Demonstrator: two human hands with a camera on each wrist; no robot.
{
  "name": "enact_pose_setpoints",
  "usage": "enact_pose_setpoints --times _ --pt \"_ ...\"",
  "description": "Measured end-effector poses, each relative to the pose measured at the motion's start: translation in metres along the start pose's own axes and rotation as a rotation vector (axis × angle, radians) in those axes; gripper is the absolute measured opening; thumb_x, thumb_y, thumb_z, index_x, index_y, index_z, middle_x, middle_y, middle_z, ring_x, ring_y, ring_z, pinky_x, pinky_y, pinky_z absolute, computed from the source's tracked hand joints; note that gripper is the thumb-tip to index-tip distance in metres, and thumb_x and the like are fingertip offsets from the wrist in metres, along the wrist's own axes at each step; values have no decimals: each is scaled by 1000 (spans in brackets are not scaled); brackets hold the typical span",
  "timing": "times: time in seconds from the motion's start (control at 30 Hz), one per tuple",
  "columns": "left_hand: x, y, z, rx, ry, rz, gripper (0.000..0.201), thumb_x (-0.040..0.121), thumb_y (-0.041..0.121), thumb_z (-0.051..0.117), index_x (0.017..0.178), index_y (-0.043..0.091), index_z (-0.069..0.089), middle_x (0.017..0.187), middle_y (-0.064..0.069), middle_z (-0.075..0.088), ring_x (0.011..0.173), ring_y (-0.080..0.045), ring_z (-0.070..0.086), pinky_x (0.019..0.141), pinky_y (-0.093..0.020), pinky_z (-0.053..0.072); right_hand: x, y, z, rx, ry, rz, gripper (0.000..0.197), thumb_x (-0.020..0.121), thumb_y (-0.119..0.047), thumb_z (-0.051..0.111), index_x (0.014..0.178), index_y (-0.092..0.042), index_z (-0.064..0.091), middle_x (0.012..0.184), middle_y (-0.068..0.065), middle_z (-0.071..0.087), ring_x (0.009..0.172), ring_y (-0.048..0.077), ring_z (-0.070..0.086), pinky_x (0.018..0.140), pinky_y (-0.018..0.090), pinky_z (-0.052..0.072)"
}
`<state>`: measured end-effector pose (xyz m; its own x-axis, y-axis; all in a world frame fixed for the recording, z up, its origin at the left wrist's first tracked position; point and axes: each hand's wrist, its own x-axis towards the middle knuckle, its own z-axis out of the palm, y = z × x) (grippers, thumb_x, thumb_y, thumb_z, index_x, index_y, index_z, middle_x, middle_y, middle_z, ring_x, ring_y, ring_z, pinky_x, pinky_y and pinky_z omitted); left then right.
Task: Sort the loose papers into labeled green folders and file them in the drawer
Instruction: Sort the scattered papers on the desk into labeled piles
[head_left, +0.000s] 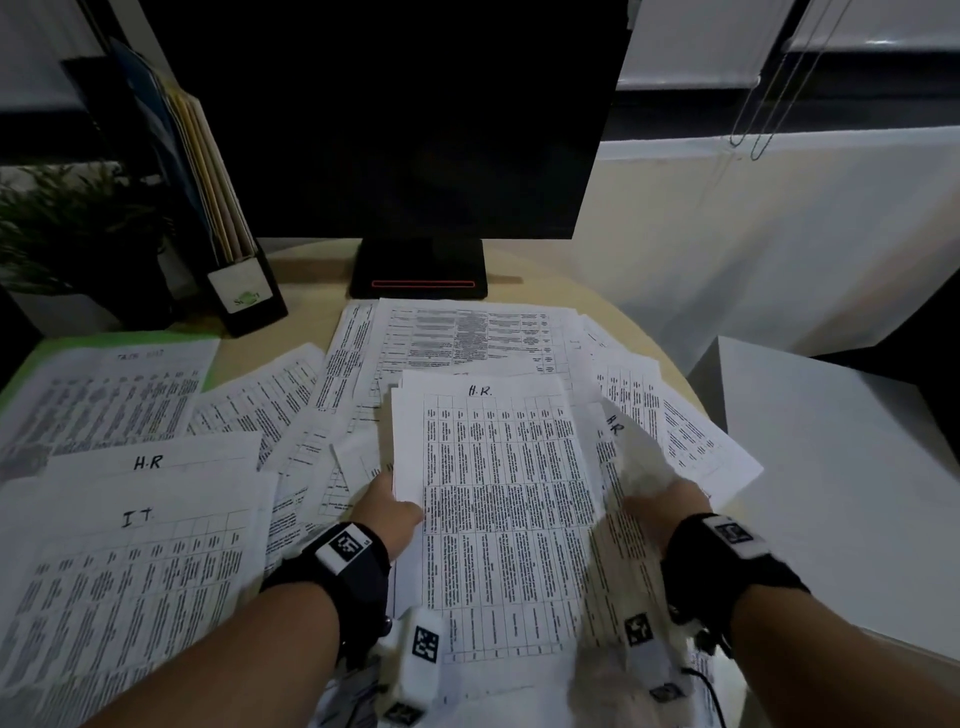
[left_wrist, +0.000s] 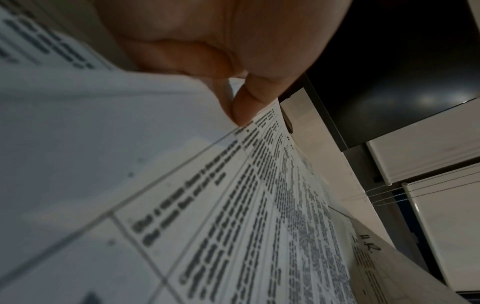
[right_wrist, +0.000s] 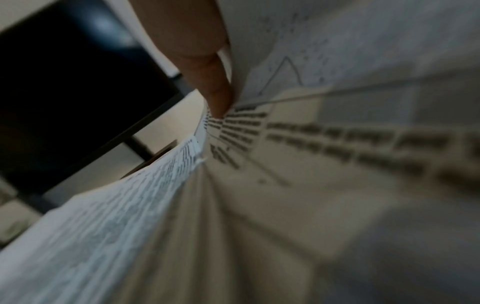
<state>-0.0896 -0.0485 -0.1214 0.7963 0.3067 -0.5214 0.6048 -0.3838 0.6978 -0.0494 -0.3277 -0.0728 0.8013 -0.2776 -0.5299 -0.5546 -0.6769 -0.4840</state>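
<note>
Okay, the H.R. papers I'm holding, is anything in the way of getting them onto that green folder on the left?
Yes. A task-list sheet already covers the green folder, and loose papers lie between it and the H.R. papers in your left hand.

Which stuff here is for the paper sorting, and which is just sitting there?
For the job:
H.R. sheets held by left hand and right hand
I.T. sheet
green folder

Just sitting there:
monitor
file holder
plant

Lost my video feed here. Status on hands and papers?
Left hand grips H.R. stack. Right hand holds another H.R. sheet. Green folder far left, under a sheet. Loose papers cover the desk.
</note>
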Motion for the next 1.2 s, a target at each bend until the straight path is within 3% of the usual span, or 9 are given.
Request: enact_pose_setpoints --times 0.13,0.27,0.37,0.5,0.67,0.83,0.93,1.03,1.2 --pt "0 -5 -4 -52 -33 27 47 88 -1 54 132 13 46 123 -8 60 104 -23 55 91 -29 43 3 -5 -12 -15 96 -41 20 93 -25 54 93 -4 57 74 7 56 69 25 53 69 28 40" --pt "2 -10 -4 -87 -17 36 48 86 -5 54 131 12 49 120 -9 62 104 -25 57 92 -31 45 -1 -12 -38 37 121 -58 25 88 -31 65 92 -8 55 68 4 52 63 21 50 63 28 38" --pt "5 -10 -3 -84 -16 27 47 86 -6 53 130 10 48 113 -8 61 97 -24 56 82 -26 44 -6 -22 -45 -4 170 -142 25 85 -28 68 84 -6 57 76 10 58 74 26 54 69 30 40" --pt "11 -12 -1 -38 -8 -8 45 87 -2 54 130 8 46 102 -7 60 86 -22 58 68 -24 45 -7 -21 -46 101 171 -127 28 82 -23 71 66 -11 53 70 7 58 71 26 55 74 36 46" --pt "14 -11 -5 33 28 -3 40 88 -1 52 126 9 46 92 -2 56 78 -18 54 56 -19 39 2 -16 -55 160 152 -84 22 77 -17 76 88 -5 62 88 18 65 87 34 64 80 42 53" --pt "20 -16 -16 27 53 -26 42 85 -1 53 125 8 49 101 -8 59 90 -26 57 77 -29 46 14 -7 -65 228 192 -51 44 75 -17 79 110 4 63 93 17 65 86 32 64 74 36 52" --pt "21 -16 -18 10 65 -36 42 85 -2 54 126 8 49 104 -9 59 93 -27 56 79 -31 45 13 -3 -61 215 191 -71 30 78 -19 76 98 -3 63 88 15 63 80 29 60 69 32 44" --pt "20 -12 -18 10 65 -28 43 85 -1 52 126 10 47 107 -9 59 93 -27 55 78 -30 44 16 3 -48 195 123 -56 26 83 -25 71 82 -1 62 79 16 63 76 30 61 70 37 49" --pt "4 -4 -8 -104 58 37 42 74 11 53 116 12 51 111 -12 62 97 -28 57 86 -35 47 24 29 -28 -77 60 -56 34 97 -30 49 109 -4 65 108 16 65 93 27 58 83 28 43"
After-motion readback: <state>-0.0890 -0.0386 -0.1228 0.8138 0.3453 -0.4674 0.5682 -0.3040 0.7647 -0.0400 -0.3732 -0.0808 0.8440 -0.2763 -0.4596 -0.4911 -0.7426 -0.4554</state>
